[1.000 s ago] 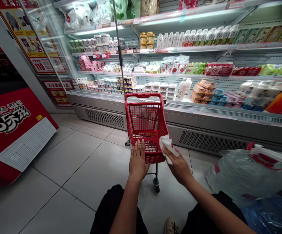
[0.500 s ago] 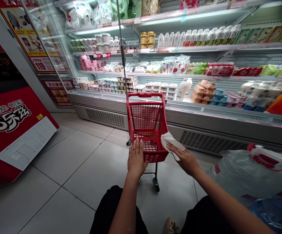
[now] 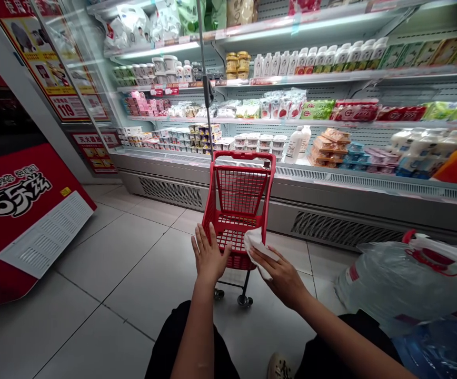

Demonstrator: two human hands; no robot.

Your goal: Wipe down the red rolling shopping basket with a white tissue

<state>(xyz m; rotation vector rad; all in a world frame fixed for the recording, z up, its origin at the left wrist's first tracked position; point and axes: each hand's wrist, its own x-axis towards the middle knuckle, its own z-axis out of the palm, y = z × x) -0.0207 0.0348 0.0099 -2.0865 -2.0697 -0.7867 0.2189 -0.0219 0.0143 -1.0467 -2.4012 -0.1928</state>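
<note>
A small red plastic shopping cart on caster wheels stands on the floor in front of me, with a thin dark pole rising at its back left. My left hand is at the cart's near left corner, fingers spread, palm toward the basket; it holds nothing. In my right hand is a white tissue, pressed against the cart's near right rim. Part of the tissue is hidden under my fingers.
Behind the cart runs a refrigerated display with shelves of dairy goods. A red freezer stands at the left. Large clear water bottles sit close on my right. My knees and one shoe show below.
The cart has turned: its near end has swung left and its handle right. Both hands have moved left with it, the tissue still in my right hand.
</note>
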